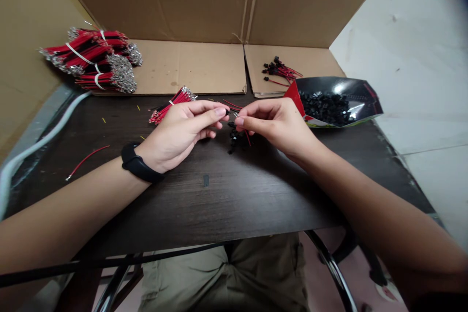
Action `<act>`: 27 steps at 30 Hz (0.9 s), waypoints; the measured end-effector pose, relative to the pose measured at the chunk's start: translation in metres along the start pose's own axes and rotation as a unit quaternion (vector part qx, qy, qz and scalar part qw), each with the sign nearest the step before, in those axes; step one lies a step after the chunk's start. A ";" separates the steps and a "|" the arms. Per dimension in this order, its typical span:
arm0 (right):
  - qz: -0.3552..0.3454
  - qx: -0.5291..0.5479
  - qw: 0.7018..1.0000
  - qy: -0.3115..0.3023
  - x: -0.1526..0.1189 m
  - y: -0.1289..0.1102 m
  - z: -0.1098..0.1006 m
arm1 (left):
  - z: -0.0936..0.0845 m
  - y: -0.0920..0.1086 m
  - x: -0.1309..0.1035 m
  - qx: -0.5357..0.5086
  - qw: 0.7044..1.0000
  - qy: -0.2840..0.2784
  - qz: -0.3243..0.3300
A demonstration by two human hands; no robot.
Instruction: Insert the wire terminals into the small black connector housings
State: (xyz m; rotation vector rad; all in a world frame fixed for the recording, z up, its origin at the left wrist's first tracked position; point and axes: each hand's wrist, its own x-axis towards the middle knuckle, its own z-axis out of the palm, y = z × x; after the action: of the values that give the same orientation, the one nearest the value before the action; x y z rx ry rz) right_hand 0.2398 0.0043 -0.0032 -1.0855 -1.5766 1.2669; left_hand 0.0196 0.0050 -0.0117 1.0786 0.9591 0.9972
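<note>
Between thumb and forefinger, my left hand (193,124) pinches a small black connector housing (227,112). Close on its right, my right hand (274,122) pinches a wire (236,115) whose bare metal end points at the housing; a red length hangs below the fingers. A small gap shows between wire tip and housing. Under the hands lies a loose heap of black connector housings (232,139), partly hidden by the right fingers. Behind my left hand rests a tied bundle of red and black wires (171,107), its near part covered.
Large tied wire bundles (91,58) are stacked at the back left on cardboard (183,66). Wires with black connectors (280,70) lie at the back right, beside an open box (360,102) of black housings. A single red wire (86,161) lies at the left. Cardboard walls stand behind.
</note>
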 end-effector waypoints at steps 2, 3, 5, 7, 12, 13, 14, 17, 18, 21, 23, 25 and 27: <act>0.002 -0.009 1.000 -0.002 0.000 -0.001 0.000 | 0.001 0.001 -0.001 0.001 1.000 -0.006 0.004; 0.004 -0.013 1.000 -0.003 0.000 -0.002 0.000 | 0.002 0.001 -0.001 -0.003 1.000 -0.007 0.002; 0.005 -0.015 1.000 -0.007 -0.001 -0.003 0.001 | 0.003 0.001 -0.001 -0.010 1.000 -0.004 -0.003; 0.007 -0.014 1.000 -0.009 -0.001 -0.003 0.001 | 0.003 0.001 -0.001 -0.009 1.000 0.002 0.000; 0.021 -0.017 0.999 -0.028 -0.001 -0.001 0.000 | 0.002 -0.001 -0.001 0.016 1.000 -0.003 0.020; 0.021 -0.019 0.999 -0.032 -0.001 -0.001 0.000 | 0.002 -0.001 -0.001 0.022 0.999 -0.007 0.025; 0.020 -0.020 0.999 -0.035 -0.001 -0.001 0.000 | 0.002 -0.001 -0.001 0.030 0.999 -0.009 0.032; 0.021 -0.024 0.999 -0.041 0.000 0.000 0.000 | 0.002 -0.001 -0.002 0.074 0.995 0.001 0.061; 0.024 -0.025 0.999 -0.042 0.000 0.000 0.000 | 0.002 0.000 -0.002 0.094 0.993 0.008 0.070; 0.031 -0.027 0.998 -0.043 -0.001 0.000 0.000 | 0.003 0.002 -0.003 0.146 0.985 0.019 0.092; 0.035 -0.028 0.998 -0.041 -0.001 0.000 0.000 | 0.004 0.004 -0.004 0.171 0.980 0.022 0.102; 0.037 -0.037 0.998 -0.041 -0.001 -0.001 0.000 | 0.004 0.005 -0.005 0.190 0.976 0.029 0.106; 0.041 -0.049 0.997 -0.041 -0.002 -0.002 0.001 | 0.005 0.005 -0.005 0.203 0.973 0.036 0.107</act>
State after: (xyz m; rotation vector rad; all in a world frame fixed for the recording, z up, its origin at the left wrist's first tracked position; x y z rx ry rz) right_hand 0.2396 0.0022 -0.0010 -1.1834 -1.6868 1.3151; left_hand 0.0220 -0.0005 -0.0055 1.5199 1.1544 1.0461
